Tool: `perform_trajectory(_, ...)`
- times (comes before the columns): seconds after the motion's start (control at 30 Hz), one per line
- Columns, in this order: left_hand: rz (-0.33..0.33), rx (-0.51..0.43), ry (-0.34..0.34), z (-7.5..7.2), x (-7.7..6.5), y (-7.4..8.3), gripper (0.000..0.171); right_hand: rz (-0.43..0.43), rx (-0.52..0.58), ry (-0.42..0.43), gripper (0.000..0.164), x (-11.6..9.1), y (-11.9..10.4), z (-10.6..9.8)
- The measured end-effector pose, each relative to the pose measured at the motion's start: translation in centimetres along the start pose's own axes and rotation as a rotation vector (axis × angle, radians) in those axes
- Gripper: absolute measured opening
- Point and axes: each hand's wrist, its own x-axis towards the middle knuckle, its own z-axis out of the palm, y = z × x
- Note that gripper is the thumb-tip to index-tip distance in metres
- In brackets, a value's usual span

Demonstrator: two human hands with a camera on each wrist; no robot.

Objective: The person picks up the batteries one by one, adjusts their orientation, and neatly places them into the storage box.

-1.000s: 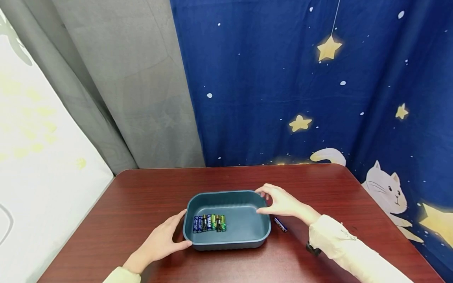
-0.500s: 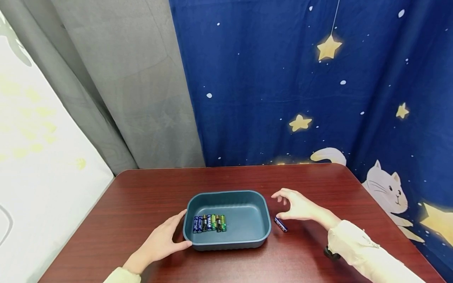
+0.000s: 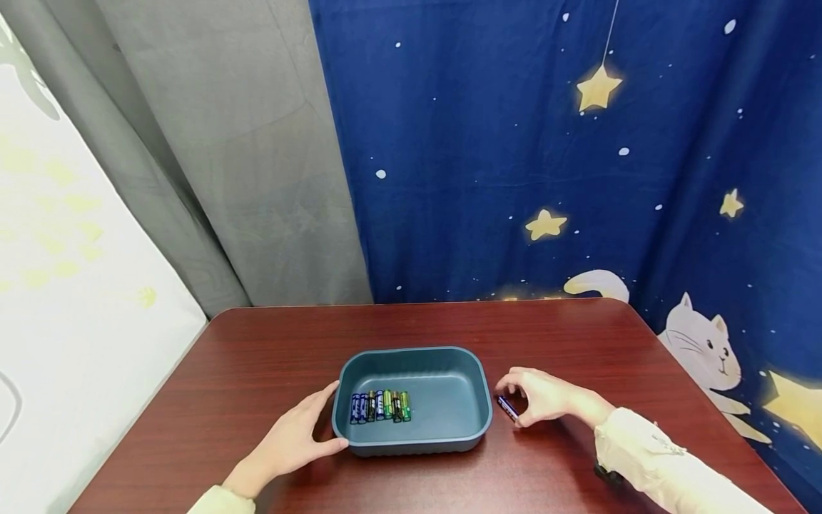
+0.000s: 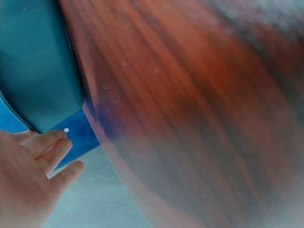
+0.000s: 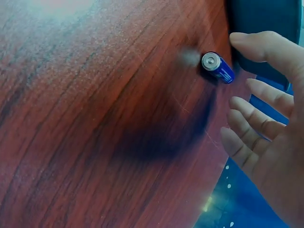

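Observation:
A dark teal rectangular tray (image 3: pixel 443 407) stands on the table, with several blue, black and green batteries (image 3: pixel 380 405) lined up side by side in its left part. My left hand (image 3: pixel 292 435) rests against the tray's left end, thumb at the near corner and fingers along the far side, spread rather than curled. Right of the tray lies a single blue battery (image 3: pixel 508 408). Over it, my right hand (image 3: pixel 546 395) has thumb and fingers parted, with the battery between them. In the right wrist view, the battery (image 5: pixel 218 68) lies on the table, a gap showing between it and the thumb.
The dark red wood-grain table (image 3: pixel 289 343) has its far edge against a grey curtain (image 3: pixel 289 178) and a blue star-print curtain (image 3: pixel 462 178). A white printed cloth (image 3: pixel 77 285) hangs at the left.
My right hand has moved from the tray's right rim out to the right, then down toward the viewer over the lone battery. Left hand, tray and batteries stay put.

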Motion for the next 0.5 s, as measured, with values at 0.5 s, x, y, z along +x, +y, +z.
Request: perform_trajectory(0.5,-0.011,-0.017,-0.017,0.08,0.07,-0.07,0.092,0.073,-0.040,-0.080,0.044,-0.24,0.46,0.67)
